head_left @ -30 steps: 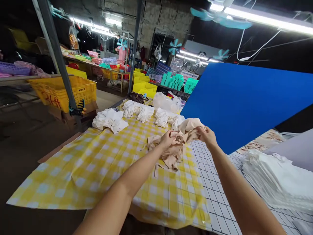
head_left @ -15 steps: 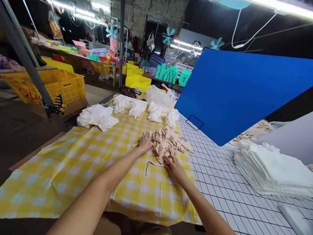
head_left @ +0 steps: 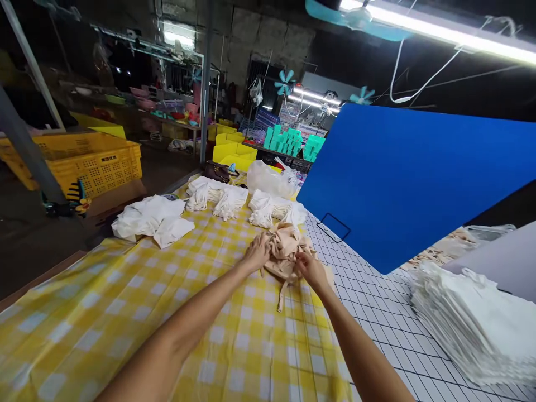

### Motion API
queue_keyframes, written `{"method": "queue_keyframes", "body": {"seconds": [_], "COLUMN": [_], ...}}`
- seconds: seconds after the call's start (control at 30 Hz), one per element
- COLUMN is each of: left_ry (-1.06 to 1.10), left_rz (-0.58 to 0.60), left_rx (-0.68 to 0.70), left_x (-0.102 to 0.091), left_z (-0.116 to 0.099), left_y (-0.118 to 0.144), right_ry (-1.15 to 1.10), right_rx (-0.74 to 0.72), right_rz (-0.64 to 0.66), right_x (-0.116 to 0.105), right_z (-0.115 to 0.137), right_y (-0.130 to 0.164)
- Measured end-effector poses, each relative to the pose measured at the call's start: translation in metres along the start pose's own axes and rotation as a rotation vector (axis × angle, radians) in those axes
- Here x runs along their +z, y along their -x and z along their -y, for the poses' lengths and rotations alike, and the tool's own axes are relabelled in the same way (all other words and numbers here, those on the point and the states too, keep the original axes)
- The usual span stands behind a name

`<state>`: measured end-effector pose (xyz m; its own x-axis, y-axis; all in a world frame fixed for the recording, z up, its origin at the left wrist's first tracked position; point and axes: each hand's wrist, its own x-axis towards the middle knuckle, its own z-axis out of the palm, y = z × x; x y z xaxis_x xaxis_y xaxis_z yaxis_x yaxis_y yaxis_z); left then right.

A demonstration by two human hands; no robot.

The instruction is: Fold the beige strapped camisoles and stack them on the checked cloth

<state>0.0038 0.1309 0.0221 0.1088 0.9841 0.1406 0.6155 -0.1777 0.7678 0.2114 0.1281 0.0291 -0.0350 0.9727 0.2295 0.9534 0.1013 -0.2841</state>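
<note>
both forearms are reaching in from the bottom edge, elbows cut off. the left hand and right hand are gripping a bunched beige cloth bundle, fingers curled into its folds and partly hidden, on the yellow checked tablecloth. a strap is dangling from it. at right, a stack of white cloth is running off frame. beyond, white cloth piles are lying beside a blue board. a yellow crate is sitting farther left; the shelves behind are too dim to make out.
</note>
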Motion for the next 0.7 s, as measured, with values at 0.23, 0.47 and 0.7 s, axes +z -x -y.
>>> {"method": "queue_keyframes", "body": {"seconds": [0.23, 0.47, 0.7], "left_ry": [-0.316, -0.287, 0.107], "left_rz": [0.399, 0.424, 0.348], "left_rx": [0.386, 0.288, 0.193], "left_x": [0.027, 0.047, 0.014], "left_z": [0.007, -0.001, 0.007], "left_y": [0.086, 0.068, 0.029], "right_ry": [-0.159, -0.409, -0.852], "right_rx": [0.249, 0.155, -0.165], "right_rz": [-0.285, -0.407, -0.789], "right_x": [-0.014, -0.064, -0.205], "right_z": [-0.013, 0.030, 0.102], "right_y": [-0.029, -0.070, -0.039]}}
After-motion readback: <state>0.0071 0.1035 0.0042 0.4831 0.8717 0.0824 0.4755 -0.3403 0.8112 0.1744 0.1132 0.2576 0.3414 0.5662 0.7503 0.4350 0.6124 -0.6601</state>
